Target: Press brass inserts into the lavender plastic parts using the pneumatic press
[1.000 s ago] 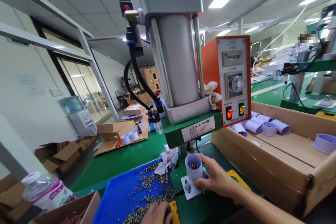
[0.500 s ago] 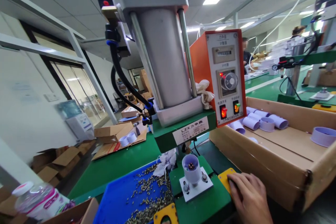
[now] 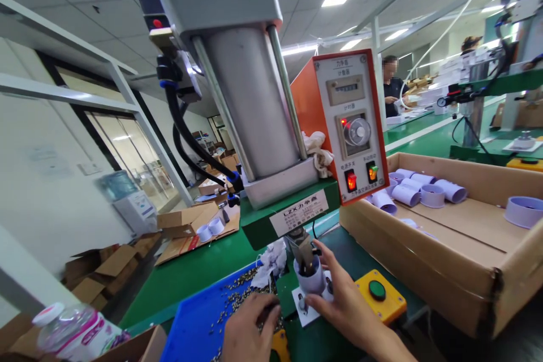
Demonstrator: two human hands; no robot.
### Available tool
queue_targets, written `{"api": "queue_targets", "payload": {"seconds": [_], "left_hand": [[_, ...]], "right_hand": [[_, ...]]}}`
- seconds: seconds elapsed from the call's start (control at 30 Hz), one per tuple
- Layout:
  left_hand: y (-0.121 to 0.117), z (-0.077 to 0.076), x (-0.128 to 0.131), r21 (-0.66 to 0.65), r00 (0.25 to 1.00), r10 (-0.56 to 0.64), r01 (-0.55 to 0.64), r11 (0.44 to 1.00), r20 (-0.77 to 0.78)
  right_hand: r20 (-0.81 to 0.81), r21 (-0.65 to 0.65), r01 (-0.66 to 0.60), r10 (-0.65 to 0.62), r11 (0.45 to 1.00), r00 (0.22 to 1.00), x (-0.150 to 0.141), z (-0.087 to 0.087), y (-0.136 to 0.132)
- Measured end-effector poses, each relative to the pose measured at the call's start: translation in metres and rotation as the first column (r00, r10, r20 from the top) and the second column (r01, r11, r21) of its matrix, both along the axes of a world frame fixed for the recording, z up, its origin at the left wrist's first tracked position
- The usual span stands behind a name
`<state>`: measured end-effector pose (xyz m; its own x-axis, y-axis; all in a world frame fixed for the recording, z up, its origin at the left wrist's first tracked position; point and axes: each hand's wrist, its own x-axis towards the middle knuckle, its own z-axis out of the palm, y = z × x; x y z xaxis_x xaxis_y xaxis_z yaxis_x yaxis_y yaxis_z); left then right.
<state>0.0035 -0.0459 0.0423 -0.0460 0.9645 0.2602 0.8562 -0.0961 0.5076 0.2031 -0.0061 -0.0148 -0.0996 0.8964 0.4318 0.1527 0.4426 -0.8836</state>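
Observation:
A pale lilac plastic cup (image 3: 309,281) stands in the white fixture plate (image 3: 304,313) under the press (image 3: 263,107). The press's metal ram (image 3: 301,249) reaches down into its mouth. My right hand (image 3: 352,305) is spread at the cup's right side, thumb low in front and index finger near the rim; whether it touches the cup is unclear. My left hand (image 3: 250,328) hovers by the right edge of the blue tray (image 3: 190,317), fingers curled towards the thumb. What they hold, if anything, is hidden. Small brass-coloured metal pieces (image 3: 241,294) lie scattered in that tray.
A yellow box with a green button (image 3: 377,289) sits right of the fixture; another yellow box (image 3: 280,345) is partly behind my left hand. A cardboard box (image 3: 424,249) holds several lilac cylinders. An orange control box (image 3: 339,130) adjoins the press. A person (image 3: 391,87) stands far back.
My right hand has left the yellow button box and come to the cup. My left hand has risen into view by the tray. The ram is now down inside the cup.

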Motion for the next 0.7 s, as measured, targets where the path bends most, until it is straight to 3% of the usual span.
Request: {"api": "queue_targets", "payload": {"seconds": [0.1,0.2,0.33,0.5,0.7], "left_hand": [[0.02,0.025,0.012,-0.027,0.995,0.023,-0.021,0.999,0.092],[0.031,0.046,0.025,-0.07,0.988,-0.057,0.068,0.995,0.142],[0.04,0.065,0.045,-0.088,0.979,-0.2,0.203,0.975,0.04],[0.051,0.073,0.067,-0.182,0.953,-0.264,0.236,0.954,-0.147],[0.056,0.067,0.074,-0.175,0.941,-0.214,0.172,0.969,-0.262]], "right_hand": [[-0.095,0.004,-0.063,0.064,0.998,0.993,-0.019,0.009,0.007],[-0.119,0.017,-0.046,0.048,0.999,0.992,-0.024,0.006,0.01],[-0.121,-0.037,-0.038,0.034,0.999,0.992,-0.022,0.001,0.01],[-0.147,-0.053,-0.031,0.022,0.998,0.989,-0.022,0.0,0.011],[-0.151,-0.021,-0.053,0.049,0.998,0.987,-0.022,0.0,0.012]]}}
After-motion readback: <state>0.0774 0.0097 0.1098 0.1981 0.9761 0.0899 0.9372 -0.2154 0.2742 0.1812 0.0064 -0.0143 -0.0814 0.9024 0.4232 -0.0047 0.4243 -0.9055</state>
